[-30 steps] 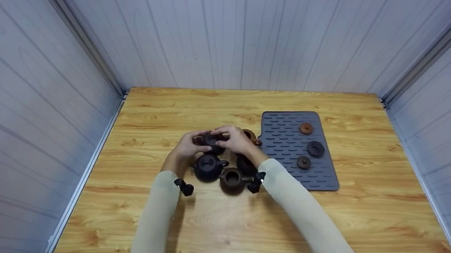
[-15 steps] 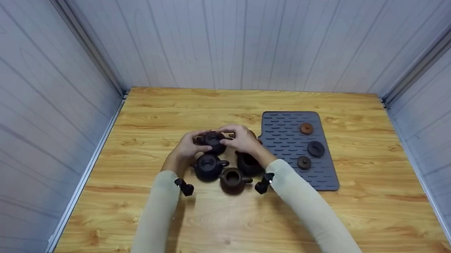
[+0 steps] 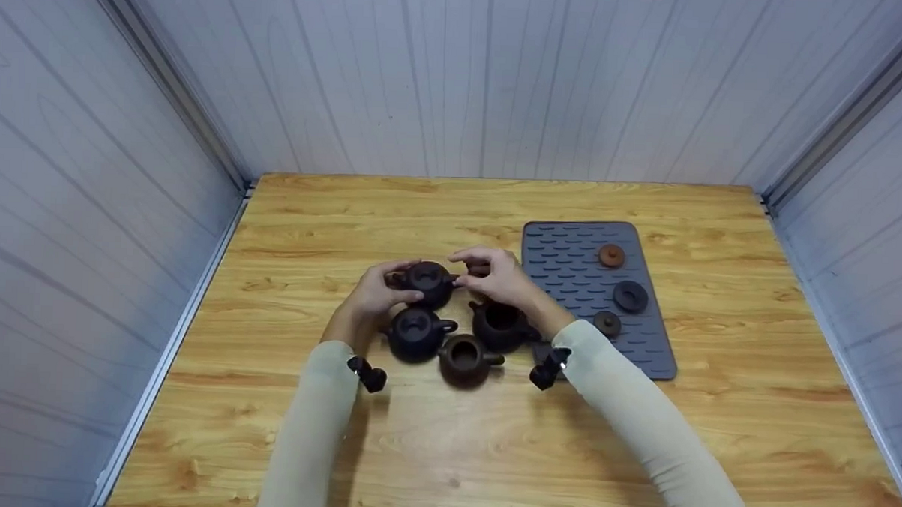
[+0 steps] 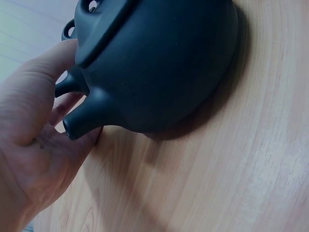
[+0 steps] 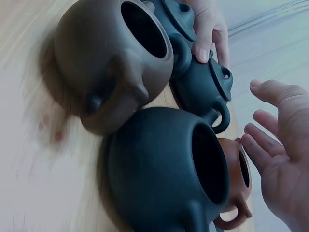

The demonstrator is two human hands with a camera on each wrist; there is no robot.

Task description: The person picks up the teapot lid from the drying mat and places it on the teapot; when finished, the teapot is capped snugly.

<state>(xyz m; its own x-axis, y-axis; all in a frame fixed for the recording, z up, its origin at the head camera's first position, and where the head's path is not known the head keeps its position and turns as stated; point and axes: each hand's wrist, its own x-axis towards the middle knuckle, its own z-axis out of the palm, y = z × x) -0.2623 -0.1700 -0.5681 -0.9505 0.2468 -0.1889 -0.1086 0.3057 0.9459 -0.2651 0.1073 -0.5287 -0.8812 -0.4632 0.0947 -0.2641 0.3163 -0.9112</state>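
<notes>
– Here's the left hand (image 3: 374, 292), thumb and fingers gripping a dark lidded teapot (image 3: 430, 284), well left of the grey mat (image 3: 563, 265)!
– Next, a brown open-topped teapot (image 3: 465, 371), closer to that mat. The right hand (image 3: 501, 276)?
– Just left of the mat, thumb parted from loosely curved fingers, holding nothing!
– And on the mat's right side, three lids (image 3: 630, 290)!

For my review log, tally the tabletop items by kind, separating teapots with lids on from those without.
Teapots with lids on: 2
Teapots without lids: 3
Loose lids: 3
Grey mat: 1
Total: 9
</notes>
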